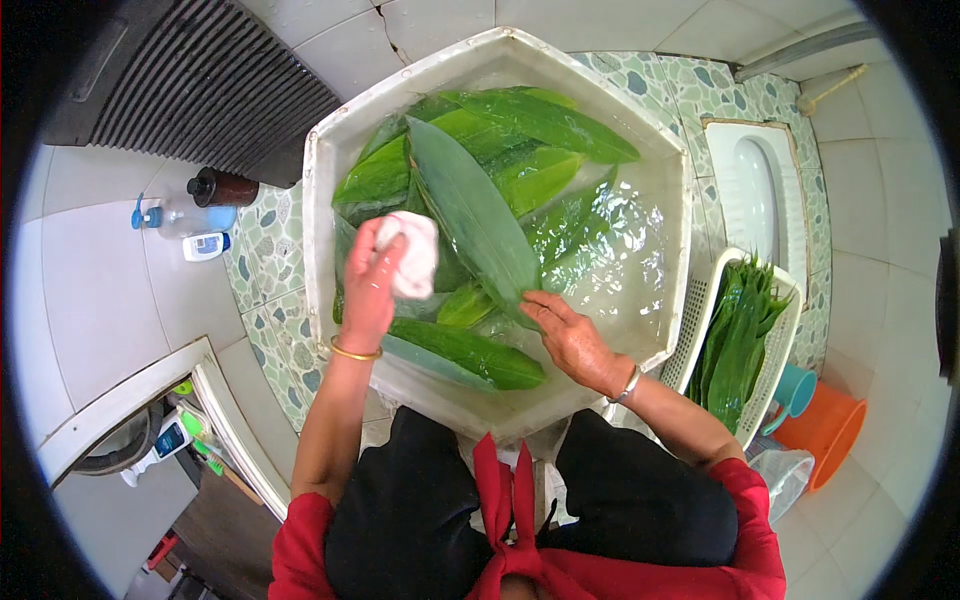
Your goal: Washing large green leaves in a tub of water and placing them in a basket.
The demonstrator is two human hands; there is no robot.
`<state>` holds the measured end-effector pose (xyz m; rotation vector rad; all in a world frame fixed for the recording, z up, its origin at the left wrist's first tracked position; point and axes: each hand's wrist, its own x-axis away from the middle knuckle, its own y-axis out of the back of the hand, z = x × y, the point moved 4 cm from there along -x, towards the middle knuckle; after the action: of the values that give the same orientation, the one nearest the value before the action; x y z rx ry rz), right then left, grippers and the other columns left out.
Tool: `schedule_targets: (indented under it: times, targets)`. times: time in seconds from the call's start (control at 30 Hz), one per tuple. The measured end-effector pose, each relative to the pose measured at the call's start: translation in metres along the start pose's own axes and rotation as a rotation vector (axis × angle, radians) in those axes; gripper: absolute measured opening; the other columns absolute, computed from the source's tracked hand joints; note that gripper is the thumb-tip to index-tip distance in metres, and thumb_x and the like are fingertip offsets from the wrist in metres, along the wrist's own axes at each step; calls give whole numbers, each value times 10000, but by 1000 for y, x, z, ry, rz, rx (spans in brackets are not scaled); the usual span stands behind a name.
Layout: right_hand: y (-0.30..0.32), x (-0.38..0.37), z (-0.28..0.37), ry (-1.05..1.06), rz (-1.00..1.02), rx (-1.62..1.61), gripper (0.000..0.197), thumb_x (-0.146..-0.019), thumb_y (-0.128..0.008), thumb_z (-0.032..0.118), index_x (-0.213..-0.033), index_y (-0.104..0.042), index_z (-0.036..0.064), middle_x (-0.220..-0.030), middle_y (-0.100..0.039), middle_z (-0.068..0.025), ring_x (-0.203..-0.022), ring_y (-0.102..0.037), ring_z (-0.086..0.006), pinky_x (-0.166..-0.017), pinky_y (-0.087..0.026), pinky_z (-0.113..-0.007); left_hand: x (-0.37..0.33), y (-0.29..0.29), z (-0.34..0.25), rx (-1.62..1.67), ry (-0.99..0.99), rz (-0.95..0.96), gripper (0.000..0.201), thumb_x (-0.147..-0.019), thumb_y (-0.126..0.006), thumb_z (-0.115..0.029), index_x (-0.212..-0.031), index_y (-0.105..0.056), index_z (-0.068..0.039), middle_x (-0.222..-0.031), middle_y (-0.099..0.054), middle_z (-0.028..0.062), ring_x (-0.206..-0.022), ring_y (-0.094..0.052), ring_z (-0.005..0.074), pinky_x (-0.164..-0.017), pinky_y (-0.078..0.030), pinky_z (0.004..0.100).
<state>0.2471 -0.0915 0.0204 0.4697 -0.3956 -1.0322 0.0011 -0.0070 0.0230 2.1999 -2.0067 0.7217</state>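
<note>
A white basin (pixel 318 225) of water stands in front of my knees, with several broad green leaves (pixel 545 115) soaking in it. My left hand (pixel 370 275), a gold bangle at its wrist, grips a wet white cloth (pixel 414 255) over the left part of the basin. My right hand (pixel 572 340), wearing a silver bangle, pinches the near end of one long leaf (pixel 470 205). That leaf slants up and to the left above the others. Its duller surface faces up, and the cloth is just left of it.
At the right, a white plastic basket (pixel 690 335) holds a bundle of leaves (pixel 740 345), beside an orange bucket (pixel 830 425) and a teal scoop (pixel 793 390). A squat toilet (pixel 755 190) lies beyond. Bottles (pixel 195 215) and a ridged black panel (pixel 215 85) are on the left.
</note>
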Motion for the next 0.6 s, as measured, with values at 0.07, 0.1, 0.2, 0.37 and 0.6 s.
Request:
schedule_targets:
  times: [0.07,0.1,0.2,0.37,0.6]
  targets:
    - [-4,2,-8,24,-30,61,389,-737,-496,-57,-1117,-543,8,-1175,-500,-178,-941,-577,-335,-776,-512,-356,13,-36,-2,-233,-66,206,207,-856,-544,-130,-1052,-516,-68,-1055,-545,43,-925,-514,107,-797,-439,265]
    - [-6,2,-10,20,-29,63,389,-737,-496,-57,-1117,-543,8,-1175,-500,-178,-941,-577,-335,-776,-512,-356,20,-56,3,-325,-134,296,211,-844,-554,-103,-1048,-513,-68,-1023,-546,36,-905,-528,139,-795,-446,278]
    - [-14,-5,0,129,-34,4,367,-745,-488,-54,-1103,-550,0,-1169,-506,-178,-962,-572,-331,-780,-510,-358,31,-96,21,-716,-633,598,311,-767,-607,-71,-1067,-533,-105,-1004,-525,41,-935,-501,219,-817,-408,339]
    - [-4,14,2,116,-77,-55,379,-735,-545,-68,-1108,-560,-6,-1177,-515,-173,-999,-564,-320,-827,-489,-344,1,-82,79,-1462,-834,531,392,-720,-595,-109,-1103,-552,-182,-973,-490,41,-909,-443,235,-755,-338,378]
    - [52,26,43,152,-154,-110,379,-729,-563,-119,-1090,-587,-8,-1138,-549,-167,-983,-577,-294,-844,-473,-328,-38,-54,77,-1741,-818,376,336,-754,-506,-95,-1069,-573,-190,-905,-468,68,-883,-432,249,-713,-315,393]
